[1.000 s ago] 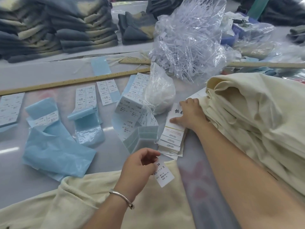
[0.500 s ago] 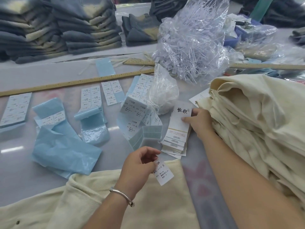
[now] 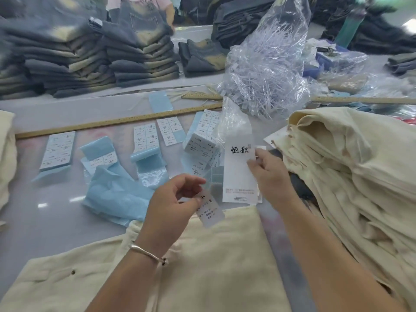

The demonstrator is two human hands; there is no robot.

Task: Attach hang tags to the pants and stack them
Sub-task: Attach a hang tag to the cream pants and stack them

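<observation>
Nearest you, cream pants [image 3: 216, 262] lie flat on the counter [image 3: 45, 212]; your left hand [image 3: 171, 208], bracelet [image 3: 148, 253] at the wrist, pinches a small size sticker [image 3: 210, 209] just above them; your right hand [image 3: 267, 174] grips the edge of a tall white hang tag [image 3: 239, 172], lifted off the counter; to your right a pile of cream pants [image 3: 351, 172] sits heaped; further out lie blue sticker sheets [image 3: 117, 197] and a wooden ruler [image 3: 117, 122]; beyond, a clear bag of plastic fasteners [image 3: 265, 64] and stacked dark jeans [image 3: 90, 59].
</observation>
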